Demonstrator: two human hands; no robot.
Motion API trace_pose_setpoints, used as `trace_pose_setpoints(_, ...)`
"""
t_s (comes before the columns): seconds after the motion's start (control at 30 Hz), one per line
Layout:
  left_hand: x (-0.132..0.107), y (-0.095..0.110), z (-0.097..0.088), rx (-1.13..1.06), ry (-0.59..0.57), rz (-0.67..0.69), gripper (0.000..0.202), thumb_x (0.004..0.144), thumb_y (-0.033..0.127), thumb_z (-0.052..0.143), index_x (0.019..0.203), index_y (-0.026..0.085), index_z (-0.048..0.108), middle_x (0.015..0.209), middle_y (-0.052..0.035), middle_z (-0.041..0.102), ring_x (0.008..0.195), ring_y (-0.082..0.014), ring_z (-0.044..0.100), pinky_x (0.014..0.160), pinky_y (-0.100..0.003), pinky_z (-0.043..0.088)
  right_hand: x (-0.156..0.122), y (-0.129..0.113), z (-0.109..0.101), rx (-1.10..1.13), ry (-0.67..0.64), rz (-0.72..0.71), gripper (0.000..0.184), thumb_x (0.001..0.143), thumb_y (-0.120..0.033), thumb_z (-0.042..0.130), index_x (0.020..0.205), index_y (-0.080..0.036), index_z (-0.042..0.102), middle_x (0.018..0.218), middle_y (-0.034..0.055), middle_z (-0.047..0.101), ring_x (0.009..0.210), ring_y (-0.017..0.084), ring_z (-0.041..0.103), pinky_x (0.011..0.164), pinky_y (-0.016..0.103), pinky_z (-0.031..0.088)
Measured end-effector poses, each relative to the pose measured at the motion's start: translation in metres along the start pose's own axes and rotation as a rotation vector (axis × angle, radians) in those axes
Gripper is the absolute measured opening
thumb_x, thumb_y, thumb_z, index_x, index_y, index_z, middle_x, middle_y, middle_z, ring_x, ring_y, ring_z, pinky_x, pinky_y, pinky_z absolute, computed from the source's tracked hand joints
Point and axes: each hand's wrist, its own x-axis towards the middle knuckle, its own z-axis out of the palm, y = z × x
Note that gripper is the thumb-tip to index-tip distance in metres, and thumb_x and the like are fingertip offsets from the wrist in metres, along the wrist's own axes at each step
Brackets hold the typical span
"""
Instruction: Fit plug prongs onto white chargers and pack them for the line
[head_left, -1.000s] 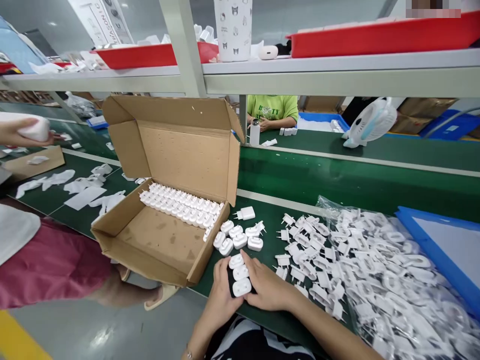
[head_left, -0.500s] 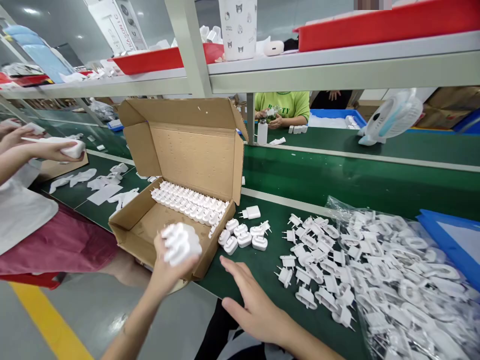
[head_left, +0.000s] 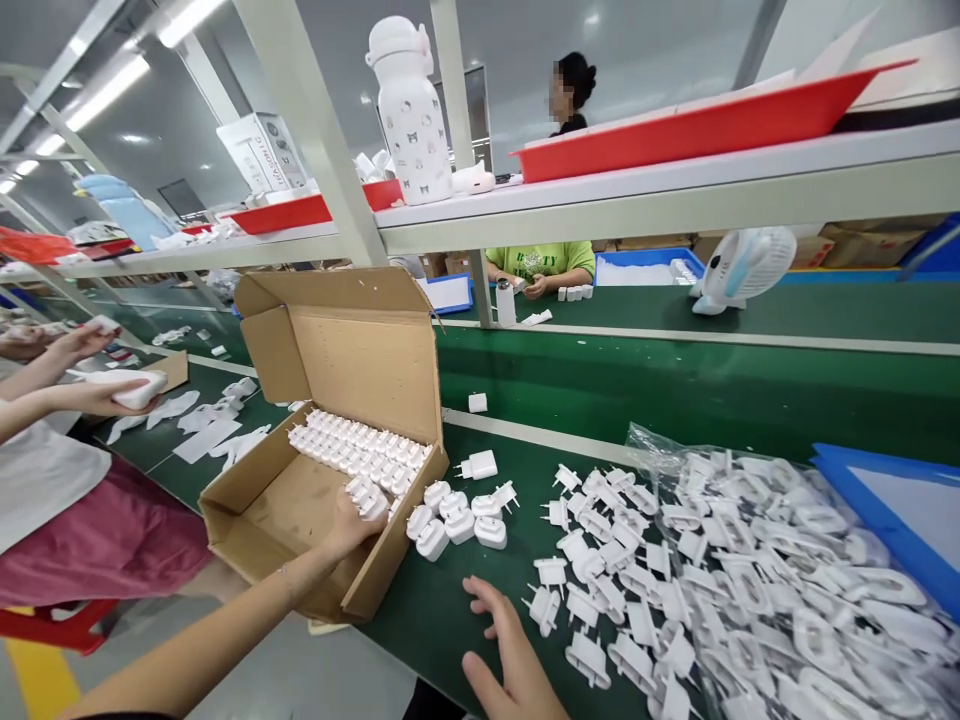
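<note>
My left hand (head_left: 352,522) is inside the open cardboard box (head_left: 262,505), closed around a cluster of white plug chargers (head_left: 367,496). It is at the near end of the packed rows of chargers (head_left: 360,445), which stand along the box's far side. How many chargers it grips is partly hidden. Low over the green bench, my right hand (head_left: 510,650) is open with fingers apart, holding nothing. Between the box and that hand sits a small group of white chargers (head_left: 457,522). To its right spreads a loose pile of white plug pieces (head_left: 607,560).
A clear plastic bag (head_left: 795,580) full of white parts lies at right, beside a blue tray (head_left: 885,520). The box lid stands up at the back. A shelf (head_left: 645,195) crosses above with a bottle (head_left: 412,120). Another person's hands (head_left: 112,390) work at left.
My left hand has lowered the held chargers into the box, beside the rows. My right hand has shifted slightly down and stays open. The camera view has tilted up.
</note>
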Motion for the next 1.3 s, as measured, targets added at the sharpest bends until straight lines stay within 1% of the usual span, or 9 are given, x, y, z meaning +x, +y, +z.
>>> trace_pose_setpoints(0.17,-0.015,0.022,-0.014,-0.391,-0.171,-0.276,0.040,0.062,0.021,0.060,0.099,0.020,0.046,0.097,-0.0046,0.057,0.080,-0.0217,0.062,0.075,-0.038,0.053,-0.007,0.007,-0.007,0.063,-0.050,0.097,0.058,0.087,-0.035,0.050,0.141,-0.026,0.033,0.137,0.0125,0.042,0.121,0.028,0.044,0.099,0.041,0.039)
trace_pose_setpoints(0.4,-0.011,0.026,0.002,-0.626,-0.033,-0.485,0.027,0.082,0.036,0.052,0.103,0.021,0.043,0.086,-0.0017,0.051,0.065,-0.0167,0.058,0.062,-0.033,0.052,-0.011,0.000,-0.015,0.082,-0.087,0.183,0.055,0.090,-0.030,0.049,0.142,-0.027,0.033,0.136,0.0101,0.042,0.120,0.024,0.044,0.100,0.036,0.038)
trace_pose_setpoints(0.53,-0.001,0.024,-0.009,-0.605,0.012,-0.534,0.033,0.088,0.050,0.044,0.107,0.023,0.047,0.087,-0.0024,0.052,0.063,-0.0161,0.054,0.059,-0.034,0.052,-0.015,-0.004,-0.020,0.048,-0.075,0.187,0.051,0.094,-0.037,0.045,0.143,-0.029,0.032,0.140,0.0098,0.041,0.117,0.024,0.048,0.098,0.036,0.040)
trace_pose_setpoints(0.7,0.008,0.026,-0.018,-0.564,-0.091,-0.476,0.035,0.089,0.054,0.043,0.103,0.024,0.057,0.093,-0.0032,0.057,0.072,-0.0169,0.056,0.067,-0.038,0.054,-0.026,-0.036,-0.067,-0.208,-0.212,0.168,0.039,0.094,-0.045,0.042,0.132,-0.035,0.049,0.142,0.0024,0.044,0.124,0.027,0.045,0.100,0.037,0.040)
trace_pose_setpoints(0.83,0.016,0.020,-0.016,-0.531,-0.185,-0.444,0.036,0.088,0.054,0.046,0.103,0.023,0.058,0.098,-0.0048,0.060,0.079,-0.0177,0.058,0.074,-0.036,0.054,0.001,-0.059,-0.113,-0.572,-0.128,0.117,0.035,0.095,-0.040,0.042,0.124,-0.027,0.057,0.128,0.0058,0.057,0.116,0.027,0.052,0.098,0.042,0.042)
trace_pose_setpoints(1.0,0.010,0.020,-0.033,-0.324,0.086,-0.197,0.039,0.087,0.051,0.047,0.112,0.021,0.052,0.121,-0.0108,0.054,0.111,-0.0264,0.053,0.093,-0.046,0.046,0.096,-0.047,-0.126,-1.001,-0.102,0.029,0.043,0.087,-0.022,0.053,0.130,-0.016,0.047,0.127,0.0130,0.054,0.113,0.030,0.050,0.086,0.041,0.047)
trace_pose_setpoints(1.13,-0.049,0.032,-0.039,-0.141,0.343,0.317,0.039,0.088,0.041,0.050,0.124,0.026,0.045,0.131,-0.0065,0.048,0.121,-0.0240,0.046,0.104,-0.041,0.038,0.141,-0.025,-0.113,-1.096,-0.205,-0.002,0.054,0.078,-0.017,0.062,0.129,-0.020,0.047,0.126,0.0130,0.051,0.113,0.031,0.048,0.082,0.040,0.047)
trace_pose_setpoints(1.23,-0.110,0.034,-0.010,0.039,0.150,0.652,0.029,0.088,0.030,0.051,0.117,0.026,0.053,0.119,-0.0063,0.056,0.113,-0.0237,0.052,0.099,-0.038,0.043,0.139,-0.021,-0.113,-1.120,-0.266,0.007,0.054,0.074,-0.010,0.059,0.127,-0.020,0.049,0.132,0.0131,0.047,0.119,0.033,0.044,0.088,0.045,0.044)
trace_pose_setpoints(1.3,-0.140,0.025,0.021,0.084,0.028,0.723,0.027,0.088,0.024,0.053,0.115,0.027,0.054,0.119,-0.0065,0.056,0.112,-0.0227,0.053,0.096,-0.036,0.046,0.130,-0.024,-0.117,-1.095,-0.299,-0.007,0.070,0.070,-0.013,0.063,0.136,-0.021,0.039,0.143,0.0128,0.036,0.127,0.033,0.035,0.097,0.048,0.038)
